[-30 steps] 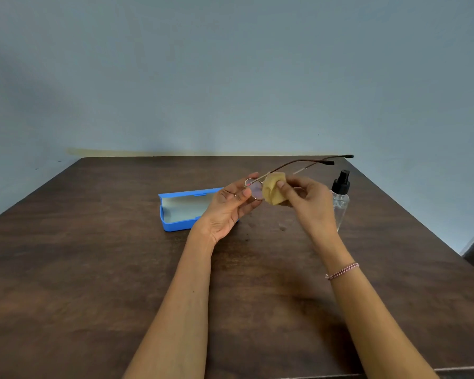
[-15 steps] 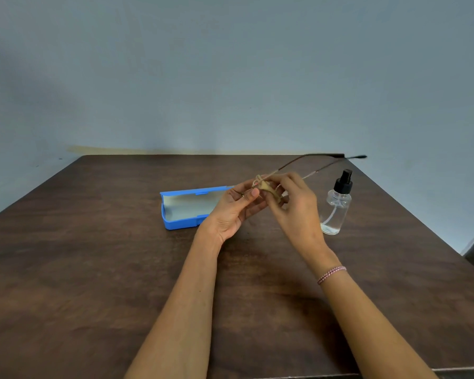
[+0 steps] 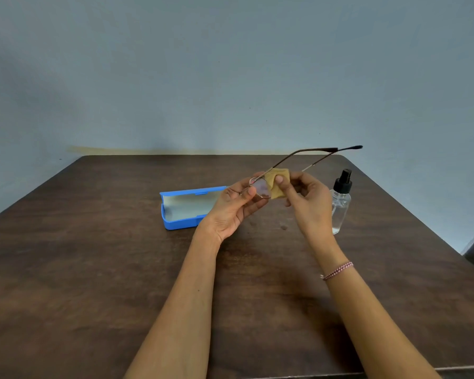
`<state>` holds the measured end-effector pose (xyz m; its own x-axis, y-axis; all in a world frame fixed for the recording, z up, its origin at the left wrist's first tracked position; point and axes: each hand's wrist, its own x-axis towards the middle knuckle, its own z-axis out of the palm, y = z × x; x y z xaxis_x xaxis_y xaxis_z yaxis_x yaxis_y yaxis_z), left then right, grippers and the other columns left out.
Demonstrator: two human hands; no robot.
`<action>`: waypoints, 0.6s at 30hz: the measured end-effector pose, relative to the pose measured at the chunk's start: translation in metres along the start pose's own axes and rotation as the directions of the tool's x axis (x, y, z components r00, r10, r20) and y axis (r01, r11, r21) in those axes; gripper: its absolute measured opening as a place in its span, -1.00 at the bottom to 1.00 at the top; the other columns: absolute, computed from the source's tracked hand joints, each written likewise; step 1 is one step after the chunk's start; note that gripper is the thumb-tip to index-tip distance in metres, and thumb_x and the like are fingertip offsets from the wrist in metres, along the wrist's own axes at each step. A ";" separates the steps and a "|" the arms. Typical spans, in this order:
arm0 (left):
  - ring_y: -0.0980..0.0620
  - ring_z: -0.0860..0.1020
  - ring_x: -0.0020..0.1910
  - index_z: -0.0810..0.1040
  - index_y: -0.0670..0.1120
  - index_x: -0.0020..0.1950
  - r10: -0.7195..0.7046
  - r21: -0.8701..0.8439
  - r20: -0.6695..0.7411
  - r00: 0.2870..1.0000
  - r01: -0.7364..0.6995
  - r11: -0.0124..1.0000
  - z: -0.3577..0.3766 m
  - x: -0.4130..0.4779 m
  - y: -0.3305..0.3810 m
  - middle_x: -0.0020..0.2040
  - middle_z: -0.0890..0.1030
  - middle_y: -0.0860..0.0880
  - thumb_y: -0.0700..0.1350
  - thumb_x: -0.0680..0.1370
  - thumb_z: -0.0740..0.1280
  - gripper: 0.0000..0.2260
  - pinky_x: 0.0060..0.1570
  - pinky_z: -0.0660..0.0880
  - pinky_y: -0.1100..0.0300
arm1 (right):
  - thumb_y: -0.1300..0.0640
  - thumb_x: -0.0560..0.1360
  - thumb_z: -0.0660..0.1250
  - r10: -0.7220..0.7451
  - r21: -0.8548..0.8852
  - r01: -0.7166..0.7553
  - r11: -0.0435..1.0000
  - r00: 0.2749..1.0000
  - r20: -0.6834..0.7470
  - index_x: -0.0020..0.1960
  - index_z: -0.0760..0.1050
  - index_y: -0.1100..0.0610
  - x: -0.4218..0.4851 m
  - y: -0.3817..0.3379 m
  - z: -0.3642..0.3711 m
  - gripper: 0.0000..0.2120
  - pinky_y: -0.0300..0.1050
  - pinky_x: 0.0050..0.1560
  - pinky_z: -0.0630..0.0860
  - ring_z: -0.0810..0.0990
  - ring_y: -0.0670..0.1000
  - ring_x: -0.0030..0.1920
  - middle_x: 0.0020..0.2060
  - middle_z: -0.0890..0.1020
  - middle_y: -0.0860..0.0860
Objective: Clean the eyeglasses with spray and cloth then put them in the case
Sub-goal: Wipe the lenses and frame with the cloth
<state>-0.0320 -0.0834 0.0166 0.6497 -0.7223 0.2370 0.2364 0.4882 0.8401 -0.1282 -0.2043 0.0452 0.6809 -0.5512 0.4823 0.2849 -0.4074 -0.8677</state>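
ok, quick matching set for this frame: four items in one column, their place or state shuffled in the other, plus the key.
Items:
1. eyeglasses
2. cloth
3. case
4. spray bottle

Places/states:
A. upright on the table, right of both hands
B. pinched in the right hand against a lens
C. open on the table, empty
D. held by the left hand, temples unfolded

Pairs: 1-D, 2-B, 3-C, 4-A

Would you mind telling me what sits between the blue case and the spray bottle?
In the head view, both hands, the left hand and right hand, hold the eyeglasses and cloth above the table.
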 end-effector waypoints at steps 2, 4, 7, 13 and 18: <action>0.01 0.65 -0.03 0.61 -0.10 0.12 -0.009 -0.001 -0.008 1.000 0.009 1.000 0.000 0.001 0.000 0.02 0.67 -0.09 0.00 0.11 0.64 -0.38 -0.09 0.59 0.21 | -0.04 0.47 0.37 0.064 0.058 -0.063 0.996 0.998 -0.015 -0.13 0.59 0.17 0.001 0.001 -0.002 -0.75 -0.26 -0.37 0.42 0.49 -0.11 -0.39 -0.36 0.60 0.02; 0.01 0.64 -0.02 0.54 -0.14 0.20 -0.019 0.003 -0.014 1.000 0.020 1.000 0.001 0.001 -0.001 0.03 0.67 -0.10 0.01 0.11 0.64 -0.29 -0.08 0.59 0.21 | -0.09 0.48 0.34 0.094 0.090 -0.090 0.992 0.995 -0.040 -0.20 0.55 0.19 0.001 0.001 -0.004 -0.68 -0.23 -0.39 0.37 0.43 -0.08 -0.43 -0.41 0.54 0.06; -0.01 0.65 -0.03 0.51 -0.16 0.23 -0.030 0.010 -0.007 1.000 0.030 0.999 0.002 0.000 -0.003 0.02 0.67 -0.11 0.01 0.12 0.64 -0.26 -0.07 0.59 0.20 | -0.03 0.48 0.36 0.070 0.083 -0.060 0.995 0.990 -0.123 -0.13 0.54 0.13 0.001 0.000 -0.004 -0.79 -0.16 -0.29 0.52 0.57 -0.06 -0.33 -0.31 0.62 0.02; 0.02 0.67 -0.11 0.69 -0.08 -0.03 -0.054 0.022 0.026 0.998 0.054 0.998 0.005 0.000 -0.006 -0.10 0.70 -0.10 -0.02 0.11 0.65 -0.53 -0.13 0.60 0.21 | 0.27 0.42 0.40 -0.290 -0.260 0.272 0.927 0.956 -0.035 -0.12 0.42 0.04 -0.010 -0.005 0.007 -0.80 -0.37 -0.17 0.45 0.50 -0.18 -0.17 -0.17 0.51 -0.07; 0.08 0.66 -0.10 0.68 -0.05 0.01 -0.011 -0.018 0.003 1.000 0.011 1.000 0.002 0.000 -0.002 -0.07 0.69 -0.05 -0.02 0.10 0.65 -0.49 -0.15 0.59 0.25 | 0.25 0.40 0.44 -0.398 -0.343 0.426 0.837 0.905 0.150 -0.06 0.54 0.15 -0.012 0.000 0.009 -0.86 -0.46 -0.18 0.34 0.46 -0.11 -0.18 -0.16 0.55 -0.04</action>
<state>-0.0339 -0.0852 0.0155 0.6446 -0.7293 0.2293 0.2565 0.4888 0.8338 -0.1301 -0.1912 0.0387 0.6039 -0.2271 0.7640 0.2966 -0.8257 -0.4799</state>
